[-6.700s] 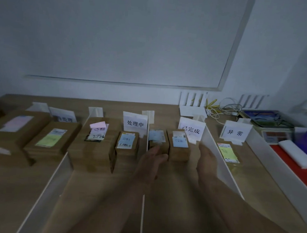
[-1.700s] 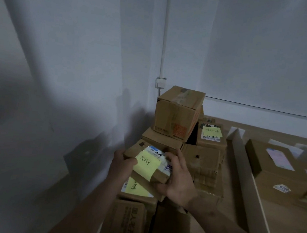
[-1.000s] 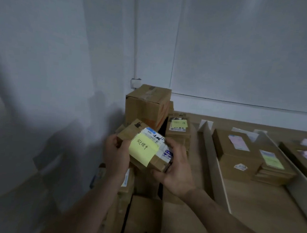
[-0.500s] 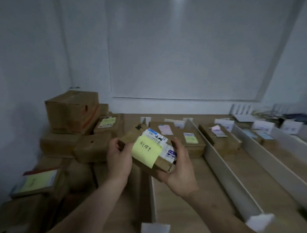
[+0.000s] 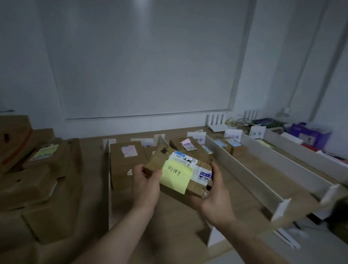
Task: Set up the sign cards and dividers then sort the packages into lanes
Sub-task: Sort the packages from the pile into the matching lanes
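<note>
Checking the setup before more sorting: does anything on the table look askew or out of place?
The unsorted boxes at the left lie in a tilted, untidy heap. The yellow note on the held package overhangs its near edge. The dividers look straight.

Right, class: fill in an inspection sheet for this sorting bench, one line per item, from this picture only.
Surface: wooden bench, split into lanes by white dividers.
Job's things: held package with yellow note; sorted packages by the sign cards; unsorted stack at left.
Clutter: purple box at far right.
Grippers: left hand and right hand both grip the package, clear of the bench.
Cables: loose tangle by the wall.
Surroundings: plain white wall, dim light.
</note>
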A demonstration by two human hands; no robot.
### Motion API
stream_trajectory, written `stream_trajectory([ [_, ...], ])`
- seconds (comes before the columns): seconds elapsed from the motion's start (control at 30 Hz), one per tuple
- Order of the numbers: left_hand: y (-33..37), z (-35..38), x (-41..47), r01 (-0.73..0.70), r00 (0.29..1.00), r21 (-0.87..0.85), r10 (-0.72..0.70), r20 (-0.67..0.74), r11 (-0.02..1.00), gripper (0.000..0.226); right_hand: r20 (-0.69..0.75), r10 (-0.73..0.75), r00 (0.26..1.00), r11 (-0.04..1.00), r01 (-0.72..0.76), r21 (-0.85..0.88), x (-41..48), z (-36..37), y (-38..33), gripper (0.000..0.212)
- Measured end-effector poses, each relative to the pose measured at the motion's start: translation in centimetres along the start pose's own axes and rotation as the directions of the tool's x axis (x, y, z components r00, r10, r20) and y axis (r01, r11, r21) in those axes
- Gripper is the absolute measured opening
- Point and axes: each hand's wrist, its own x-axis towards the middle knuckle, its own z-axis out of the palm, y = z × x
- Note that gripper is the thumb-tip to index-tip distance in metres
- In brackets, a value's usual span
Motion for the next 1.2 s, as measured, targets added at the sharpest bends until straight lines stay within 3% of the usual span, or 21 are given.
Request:
stream_trajectory([
  [0.33, -2.5, 10.4, 6.1, 0.045, 0.981, -0.015, -0.042, 0.187, 0.999, 0.032, -0.099, 0.093, 0.991, 0.988, -0.104, -0.114, 7.0, -4.4, 4.4, 0.134],
  [0.5, -3.7, 15.1, 10.4, 0.061, 0.969, 0.000, -0.059, 0.239, 0.998, 0.036, -0.152, 0.121, 0.981, 0.980, -0.142, -0.140, 11.2, -5.1, 6.3, 0.117],
  [0.73, -6.5, 20.0, 13.6, 0.097, 0.951, 0.031, -0.102, 0.293, 0.995, 0.044, -0.202, 0.205, 0.958, 0.956, -0.240, -0.169, 14.2, -6.3, 9.4, 0.129],
  [1.03, -8.5, 25.0, 15.8, 0.142, 0.936, 0.087, -0.162, 0.313, 0.986, 0.046, -0.166, 0.223, 0.961, 0.948, -0.253, -0.193, 18.8, -8.4, 14.8, 0.116],
  [1.2, -9.1, 28.5, 16.7, 0.158, 0.941, 0.165, -0.199, 0.273, 0.974, 0.040, -0.064, 0.195, 0.979, 0.963, -0.203, -0.179, 22.3, -10.2, 18.9, 0.110],
])
